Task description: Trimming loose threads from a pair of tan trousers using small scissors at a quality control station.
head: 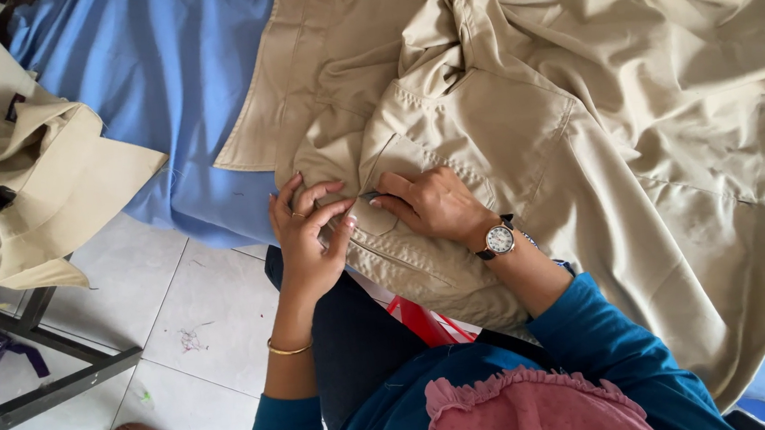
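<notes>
A khaki garment (524, 127) lies spread and rumpled over a blue cloth (174, 85), filling the middle and right of the view. At its near left edge, by a stitched pocket flap, both hands meet. The left hand (308, 241) curls its fingers, pinching a fold of the khaki fabric. The right hand (428, 203), wearing a wristwatch (499, 239), presses on the cloth with fingertips gathered around something small and dark; what it is cannot be told. A gold bangle (288, 349) circles the left wrist. More khaki fabric (5, 176) hangs at far left, above a tiled floor (188, 327).
</notes>
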